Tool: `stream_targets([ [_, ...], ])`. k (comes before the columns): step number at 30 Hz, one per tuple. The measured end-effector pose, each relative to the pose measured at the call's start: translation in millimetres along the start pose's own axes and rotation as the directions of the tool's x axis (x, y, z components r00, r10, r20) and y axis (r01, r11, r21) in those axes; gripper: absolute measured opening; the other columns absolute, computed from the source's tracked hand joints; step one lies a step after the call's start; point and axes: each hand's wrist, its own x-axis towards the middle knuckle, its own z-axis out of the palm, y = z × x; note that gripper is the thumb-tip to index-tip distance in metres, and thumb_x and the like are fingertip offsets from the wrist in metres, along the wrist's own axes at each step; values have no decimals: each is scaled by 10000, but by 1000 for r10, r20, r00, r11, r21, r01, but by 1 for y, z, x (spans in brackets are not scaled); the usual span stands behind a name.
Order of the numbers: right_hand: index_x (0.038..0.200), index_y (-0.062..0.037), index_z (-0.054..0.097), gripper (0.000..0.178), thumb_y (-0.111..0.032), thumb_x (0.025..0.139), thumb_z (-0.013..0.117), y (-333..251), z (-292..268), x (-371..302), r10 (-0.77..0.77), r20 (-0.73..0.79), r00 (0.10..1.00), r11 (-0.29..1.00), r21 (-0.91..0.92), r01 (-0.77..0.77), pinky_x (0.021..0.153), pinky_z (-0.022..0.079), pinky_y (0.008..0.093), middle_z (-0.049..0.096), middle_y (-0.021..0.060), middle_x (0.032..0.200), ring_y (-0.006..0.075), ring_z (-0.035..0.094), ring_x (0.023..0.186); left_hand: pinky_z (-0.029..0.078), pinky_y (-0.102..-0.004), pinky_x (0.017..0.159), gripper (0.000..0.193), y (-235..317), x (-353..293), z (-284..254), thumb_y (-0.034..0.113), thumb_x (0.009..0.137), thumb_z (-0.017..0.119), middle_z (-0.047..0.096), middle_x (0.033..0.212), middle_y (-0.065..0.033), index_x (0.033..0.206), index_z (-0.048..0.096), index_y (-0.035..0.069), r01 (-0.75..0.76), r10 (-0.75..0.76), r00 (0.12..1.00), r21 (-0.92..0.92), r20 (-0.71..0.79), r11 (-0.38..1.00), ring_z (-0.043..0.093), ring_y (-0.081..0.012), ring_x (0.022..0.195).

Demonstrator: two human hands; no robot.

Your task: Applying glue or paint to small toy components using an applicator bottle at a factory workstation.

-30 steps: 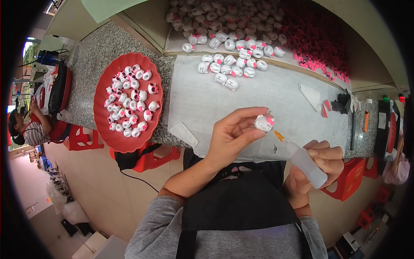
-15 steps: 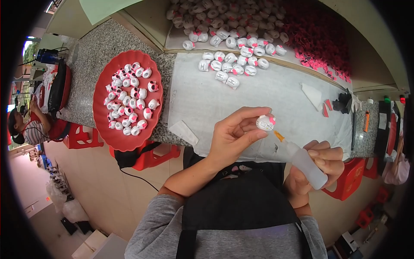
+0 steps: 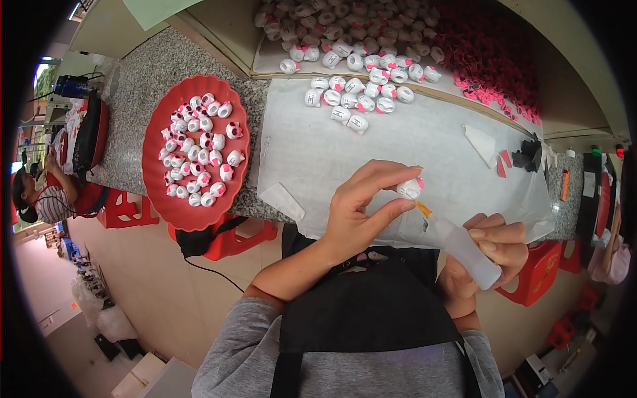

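Observation:
Between thumb and fingers, my left hand [image 3: 365, 205] pinches a small white toy head [image 3: 410, 188] with a pink bow, above the white sheet. My right hand [image 3: 494, 249] grips a translucent squeeze bottle [image 3: 470, 255], tilted so that its orange-yellow nozzle [image 3: 423, 209] points up at the toy head. The nozzle's tip is at or very near the underside of the head; whether they touch I cannot tell. Beyond my hands, several similar white heads [image 3: 357, 98] lie in a loose cluster on the white sheet [image 3: 305, 159].
A red scalloped tray [image 3: 151, 166] with many white-and-pink heads stands to the left on the granite counter [image 3: 142, 79]. A shelf at the back holds piled white heads [image 3: 345, 26] and small pink pieces [image 3: 484, 60]. Paper scraps [image 3: 282, 201] lie around. Another person [image 3: 50, 192] sits far left.
The toy head has turned slightly in my left fingers. The bottle in my right hand has shifted a little left with its nozzle. The loose heads on the sheet have not moved.

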Motion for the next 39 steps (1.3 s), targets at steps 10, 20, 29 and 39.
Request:
stream_targets([
  [10, 809, -52, 453, 410, -68, 510, 734, 2, -7, 0, 30, -10, 999, 997, 65, -29, 479, 402, 235, 426, 49, 784, 134, 452, 582, 373, -290, 780, 308, -2, 0, 0, -76, 659, 546, 470, 978, -149, 962, 500, -45, -55, 54, 998, 54, 8, 997, 453, -202, 923],
  [20, 784, -50, 394, 353, -136, 590, 676, 5, -3, 0, 2, -23, 1000, 998, 57, -1, 445, 344, 198, 400, 68, 732, 97, 373, 529, 363, -288, 788, 311, 0, 1, -1, -76, 652, 549, 468, 983, -154, 958, 502, -45, -31, 31, 1000, 43, -1, 999, 448, -203, 924],
  [29, 797, -42, 401, 343, -137, 602, 667, 6, -5, 2, -25, -28, 999, 999, 22, 25, 446, 351, 194, 401, 68, 736, 98, 369, 526, 366, -283, 779, 304, -2, 1, 0, -71, 657, 549, 471, 980, -152, 956, 504, -44, -27, 27, 1000, 45, -5, 999, 445, -198, 929],
  [39, 821, -22, 412, 308, 3, 594, 619, 30, -30, 27, 286, -75, 955, 941, 211, -265, 558, 437, 236, 432, 86, 792, 141, 482, 624, 420, -288, 703, 356, 2, 6, -17, -18, 679, 552, 508, 933, -124, 1018, 444, -12, 101, -185, 965, -390, -185, 915, 517, -169, 788],
])
